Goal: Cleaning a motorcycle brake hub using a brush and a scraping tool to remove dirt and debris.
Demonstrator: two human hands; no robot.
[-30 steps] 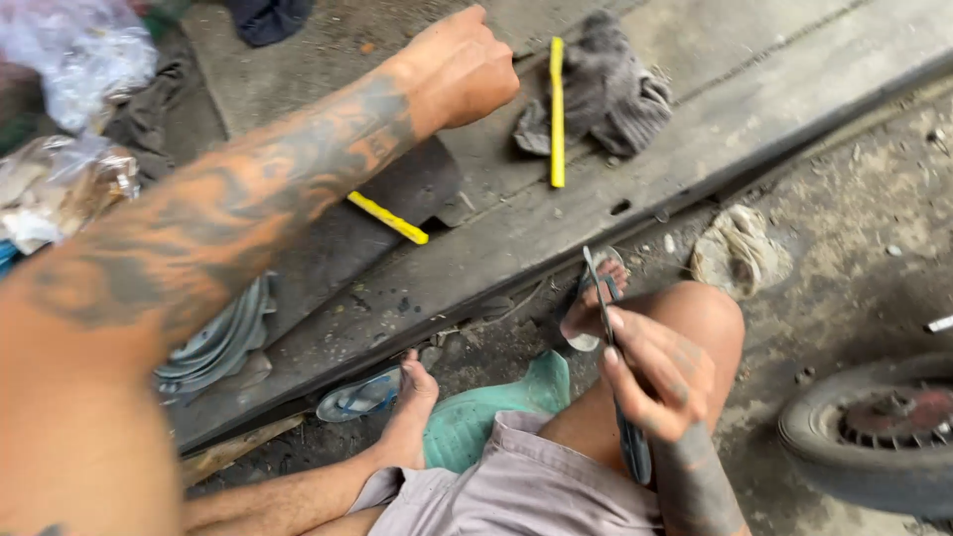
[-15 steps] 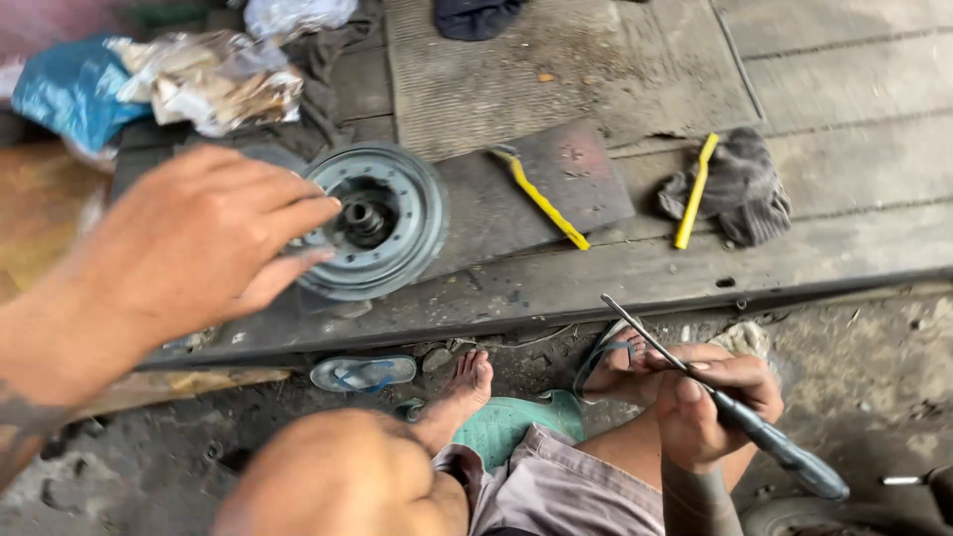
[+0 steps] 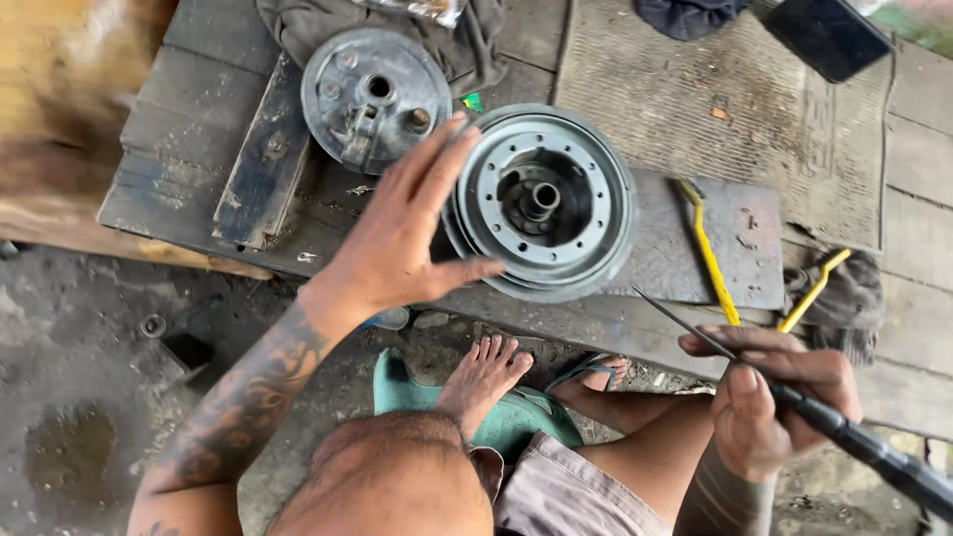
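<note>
Grey metal wheel hub (image 3: pixel 541 203) now sits near the platform's front edge; our open left hand (image 3: pixel 407 233) has reached it, while our right hand (image 3: pixel 769 397) grips a screwdriver (image 3: pixel 844 432).

So the left hand (image 3: pixel 397 243) is sitting right against the left edge of the wheel hub (image 3: pixel 541 203), fingertips (image 3: pixel 459 127) touching its rim, thumb along its lower side. The hub's lying on a flat plate (image 3: pixel 735 243) on the plank platform (image 3: pixel 169 169). Just beyond those fingertips, up and left, the brake plate (image 3: pixel 372 94) is lying on a rag (image 3: pixel 476 40). Two tyre levers (image 3: pixel 710 258) are lying right of the hub, just past the right hand (image 3: pixel 769 402), whose fingers are wrapping a screwdriver (image 3: pixel 844 432) with its tip near the hub's lower right edge.
</note>
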